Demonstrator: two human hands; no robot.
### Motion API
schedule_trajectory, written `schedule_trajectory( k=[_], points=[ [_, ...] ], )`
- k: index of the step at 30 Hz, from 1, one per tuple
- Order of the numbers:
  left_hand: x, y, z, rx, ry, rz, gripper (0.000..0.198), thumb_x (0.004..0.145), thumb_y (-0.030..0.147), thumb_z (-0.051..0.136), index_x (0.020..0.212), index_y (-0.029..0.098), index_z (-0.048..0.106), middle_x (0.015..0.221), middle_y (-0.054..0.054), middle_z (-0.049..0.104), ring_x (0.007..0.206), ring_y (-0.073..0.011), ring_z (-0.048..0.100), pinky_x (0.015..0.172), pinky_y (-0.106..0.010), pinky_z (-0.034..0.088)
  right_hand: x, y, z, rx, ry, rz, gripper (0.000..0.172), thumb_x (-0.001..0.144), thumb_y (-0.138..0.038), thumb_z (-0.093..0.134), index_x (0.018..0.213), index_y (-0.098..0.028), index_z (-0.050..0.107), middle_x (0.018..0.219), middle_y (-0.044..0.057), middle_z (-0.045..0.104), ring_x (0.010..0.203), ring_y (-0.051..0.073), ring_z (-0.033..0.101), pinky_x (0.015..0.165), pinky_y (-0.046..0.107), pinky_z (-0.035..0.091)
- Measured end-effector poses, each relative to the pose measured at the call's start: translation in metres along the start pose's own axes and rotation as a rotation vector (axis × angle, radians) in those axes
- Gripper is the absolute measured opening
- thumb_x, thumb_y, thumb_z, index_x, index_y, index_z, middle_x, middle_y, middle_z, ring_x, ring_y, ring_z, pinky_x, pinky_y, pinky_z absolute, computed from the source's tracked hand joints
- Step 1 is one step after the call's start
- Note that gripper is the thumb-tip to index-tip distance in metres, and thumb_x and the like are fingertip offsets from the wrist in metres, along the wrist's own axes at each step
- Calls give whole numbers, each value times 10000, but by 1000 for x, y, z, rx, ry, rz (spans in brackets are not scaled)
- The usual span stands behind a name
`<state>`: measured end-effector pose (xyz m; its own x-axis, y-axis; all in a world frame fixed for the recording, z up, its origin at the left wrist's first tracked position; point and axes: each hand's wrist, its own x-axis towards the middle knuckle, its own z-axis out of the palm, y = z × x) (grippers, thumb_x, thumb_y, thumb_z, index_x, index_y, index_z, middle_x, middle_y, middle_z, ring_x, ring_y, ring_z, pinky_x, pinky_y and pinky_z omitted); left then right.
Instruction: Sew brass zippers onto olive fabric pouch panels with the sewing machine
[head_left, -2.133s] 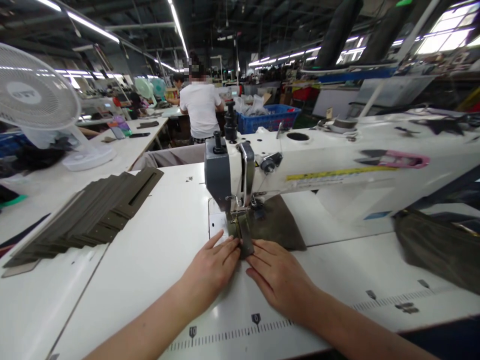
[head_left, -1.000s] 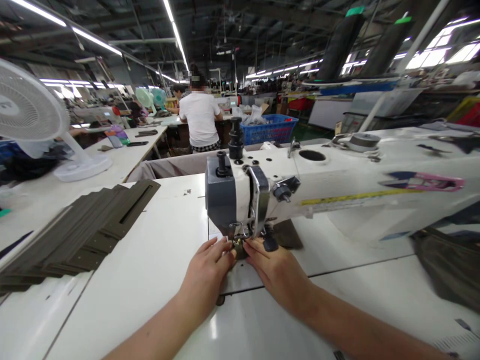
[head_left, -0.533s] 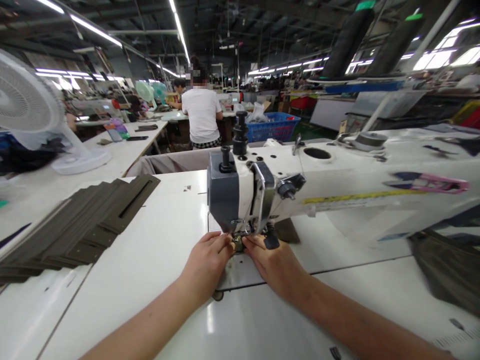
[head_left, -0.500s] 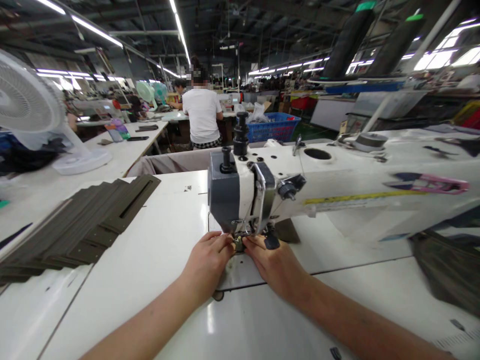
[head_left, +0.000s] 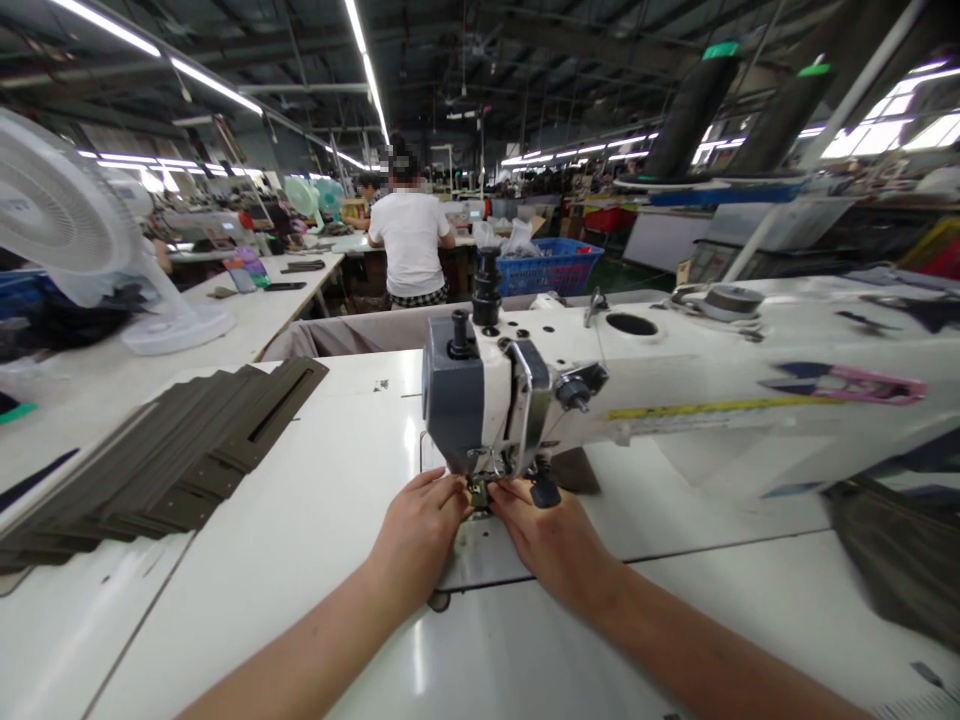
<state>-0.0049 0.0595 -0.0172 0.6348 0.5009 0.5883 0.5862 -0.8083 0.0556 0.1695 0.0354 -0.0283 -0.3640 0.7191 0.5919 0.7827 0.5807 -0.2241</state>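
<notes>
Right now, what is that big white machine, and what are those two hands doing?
The picture comes from a camera worn on a person's head, so you see their own two arms. The big white thing is a sewing machine on a white table. The left hand and right hand meet at a small dark piece under the needle; whether the fingers pinch or just press it is hidden. On the left lies a fanned stack of olive strips, with a white fan behind. Pink snips rest on the machine. Farther off stands another person in a white shirt.
</notes>
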Motion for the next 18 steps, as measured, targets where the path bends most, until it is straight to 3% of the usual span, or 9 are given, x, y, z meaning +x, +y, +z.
schedule_trajectory(
  k=[7,10,12,14,16,18],
  points=[
    [0,-3,-1,0,29,-39,181,860,146,452,773,158,611,820,-54,658,739,-166,620,721,-325,537,4,6,-5,-63,-21,4,75,779,-134,575,845,-151,605,854,72,649,793,199,598,714,302,476],
    [-3,0,-10,-20,27,-72,188,872,186,438,786,162,603,822,-63,648,729,-172,618,676,-329,540,2,21,-25,-275,-55,65,174,713,-200,659,855,-124,595,885,123,626,871,270,567,769,389,445],
    [-5,11,-17,-52,23,-52,186,887,217,423,872,147,594,868,-84,645,782,-185,617,709,-342,538,-9,25,-39,-458,-99,115,50,722,-107,590,767,-127,583,796,125,618,797,277,573,714,398,431],
    [-7,29,-22,-86,-3,31,276,894,289,426,1058,99,540,1000,-135,629,953,-226,589,824,-383,510,-27,17,-48,-508,-158,105,158,709,-10,485,687,-153,550,660,83,599,647,236,574,627,353,415],
    [-9,49,-23,-104,-70,154,418,897,327,423,1210,51,430,1139,-174,581,1120,-251,505,944,-416,438,-52,-2,-51,-374,-166,58,176,736,-30,445,739,-173,547,594,38,591,541,197,563,574,312,399],
    [-9,62,-22,-129,-159,237,375,901,265,410,1219,68,430,1182,-163,567,1156,-234,484,977,-407,411,-78,-24,-51,-186,-172,33,161,789,-93,432,817,-197,552,571,3,599,480,166,560,505,271,374]
  ],
)
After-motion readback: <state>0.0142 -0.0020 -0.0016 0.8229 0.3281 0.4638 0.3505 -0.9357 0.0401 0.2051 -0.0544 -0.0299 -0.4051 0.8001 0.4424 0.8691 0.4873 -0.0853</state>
